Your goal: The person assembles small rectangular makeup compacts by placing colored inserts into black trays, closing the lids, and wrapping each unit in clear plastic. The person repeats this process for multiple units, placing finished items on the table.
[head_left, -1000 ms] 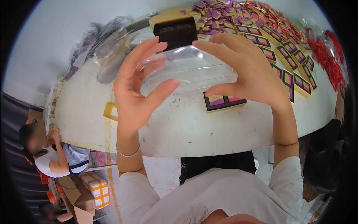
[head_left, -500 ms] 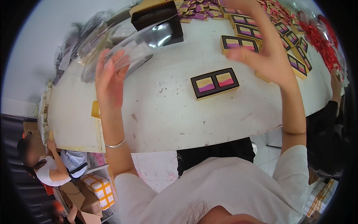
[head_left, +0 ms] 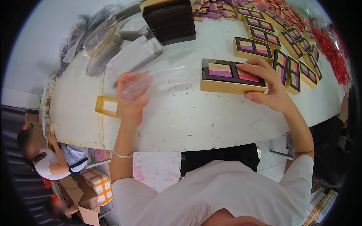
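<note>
Left hand (head_left: 132, 94): fingers half curled, pinching the near end of a clear, thin plastic sleeve (head_left: 169, 75). Right hand (head_left: 269, 84): gripping the right end of a gold rectangular box with a dark two-slot insert (head_left: 226, 86), thumb on the front wall, fingers over the top. Box sits over the white desk (head_left: 169, 124), right of the sleeve; can't tell if it's lifted or resting. Slots hold a gold-and-purple square on the left, gold-and-pink on the right, partly under the fingers. Sleeve's far end meets the box's left end; overlap is hard to read through the plastic.

Behind: tall stack of dark brown plastic trays (head_left: 169, 22), with a pile of flattened translucent sleeves (head_left: 132, 56) to its left. Filled gold boxes (head_left: 252, 56) spread right of the trays, loose purple-and-gold squares (head_left: 215, 7) beyond. Yellow rectangular open frame (head_left: 98, 104) lies just left of the left hand.
</note>
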Motion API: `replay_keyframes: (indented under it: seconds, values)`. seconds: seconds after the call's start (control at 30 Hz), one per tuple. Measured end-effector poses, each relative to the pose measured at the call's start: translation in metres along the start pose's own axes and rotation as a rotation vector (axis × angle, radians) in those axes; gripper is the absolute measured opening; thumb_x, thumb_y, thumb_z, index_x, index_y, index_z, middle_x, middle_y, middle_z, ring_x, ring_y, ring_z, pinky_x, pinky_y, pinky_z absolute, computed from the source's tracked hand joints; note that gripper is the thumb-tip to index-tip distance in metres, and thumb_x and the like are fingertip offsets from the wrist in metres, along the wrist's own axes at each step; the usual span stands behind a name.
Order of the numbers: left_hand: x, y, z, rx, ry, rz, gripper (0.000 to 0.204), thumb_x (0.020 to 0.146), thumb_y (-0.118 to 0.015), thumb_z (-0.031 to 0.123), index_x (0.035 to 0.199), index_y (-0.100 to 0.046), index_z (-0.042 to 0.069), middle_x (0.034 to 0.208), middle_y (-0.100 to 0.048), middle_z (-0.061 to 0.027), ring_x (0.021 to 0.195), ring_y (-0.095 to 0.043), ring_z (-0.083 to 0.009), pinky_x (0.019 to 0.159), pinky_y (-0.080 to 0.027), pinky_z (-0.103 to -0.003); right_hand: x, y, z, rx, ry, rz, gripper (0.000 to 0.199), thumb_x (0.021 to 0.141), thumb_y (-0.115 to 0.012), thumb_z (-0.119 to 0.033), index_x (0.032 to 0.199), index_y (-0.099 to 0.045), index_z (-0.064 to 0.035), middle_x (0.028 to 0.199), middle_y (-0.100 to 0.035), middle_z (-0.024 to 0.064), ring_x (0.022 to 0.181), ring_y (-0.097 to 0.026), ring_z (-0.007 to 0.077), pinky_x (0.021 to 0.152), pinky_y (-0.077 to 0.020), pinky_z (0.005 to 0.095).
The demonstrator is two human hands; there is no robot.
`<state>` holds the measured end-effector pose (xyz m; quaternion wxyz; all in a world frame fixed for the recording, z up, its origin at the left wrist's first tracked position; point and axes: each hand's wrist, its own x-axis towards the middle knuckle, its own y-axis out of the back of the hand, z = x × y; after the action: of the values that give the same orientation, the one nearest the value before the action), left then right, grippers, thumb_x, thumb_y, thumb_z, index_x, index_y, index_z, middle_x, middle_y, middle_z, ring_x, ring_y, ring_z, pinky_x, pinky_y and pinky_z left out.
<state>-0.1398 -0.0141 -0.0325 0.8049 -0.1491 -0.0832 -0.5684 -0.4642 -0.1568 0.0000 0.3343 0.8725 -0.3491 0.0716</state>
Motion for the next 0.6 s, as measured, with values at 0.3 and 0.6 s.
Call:
replay_keyframes:
  seconds: [0.3, 0.6]
  values:
    - [0.002, -0.018, 0.013, -0.035, 0.062, -0.091, 0.083, 0.064, -0.084, 0.040, 0.125, -0.035, 0.010, 0.124, -0.049, -0.0147, 0.117, -0.050, -0.0292, 0.102, -0.040, -0.044, 0.011, 0.012, -0.004, 0.005, 0.272, 0.079, 0.055, 0.067, -0.077, -0.018, 0.116, -0.059, -0.0022, 0.108, -0.053, 0.0108, 0.101, -0.052, 0.0241, 0.089, -0.0407, 0.0320]
    - [0.009, -0.014, 0.021, -0.017, -0.062, -0.188, 0.074, 0.063, -0.085, 0.013, 0.122, -0.040, 0.011, 0.124, -0.049, -0.0123, 0.118, -0.049, -0.0284, 0.101, -0.038, -0.048, 0.004, 0.010, -0.013, -0.113, 0.295, 0.104, 0.061, 0.060, -0.079, -0.015, 0.117, -0.059, -0.0012, 0.113, -0.053, 0.0144, 0.104, -0.050, 0.0269, 0.092, -0.0389, 0.0348]
